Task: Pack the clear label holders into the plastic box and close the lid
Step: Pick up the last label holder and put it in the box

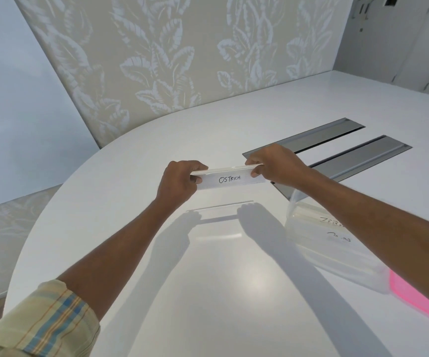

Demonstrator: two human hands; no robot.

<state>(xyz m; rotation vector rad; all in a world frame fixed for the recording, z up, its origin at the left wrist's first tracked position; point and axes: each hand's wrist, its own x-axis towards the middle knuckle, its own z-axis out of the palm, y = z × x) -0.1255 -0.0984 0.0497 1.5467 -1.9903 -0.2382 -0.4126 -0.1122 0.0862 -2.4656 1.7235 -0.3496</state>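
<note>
- A white table [234,292] with a rounded near edge fills most of the view; it is glossy and carries the shadows of both arms.
- Behind it stands a beige wall panel [156,60] printed with pale leaf shapes.
- Two grey metal cable hatches [363,158] are set into the table top at the far right, lying side by side at a slant.
- A clear plastic box [319,243] sits on the table at the right, partly hidden under the right forearm; handwritten labels show faintly inside it, too cut off to read in full.
- A pink lid [419,297] lies just beside the box at the right edge of the view, off the box.
- A rolled-up plaid sleeve [46,323] covers the left upper forearm.
- The left hand [180,181] is closed on the left end of a clear label holder [230,177], thumb under, fingers over the top edge.
- The right hand [275,163] pinches the holder's right end in the same way.
- The holder is held level above the table, clear of the surface, left of the box; its paper insert reads "OSTRICH".
</note>
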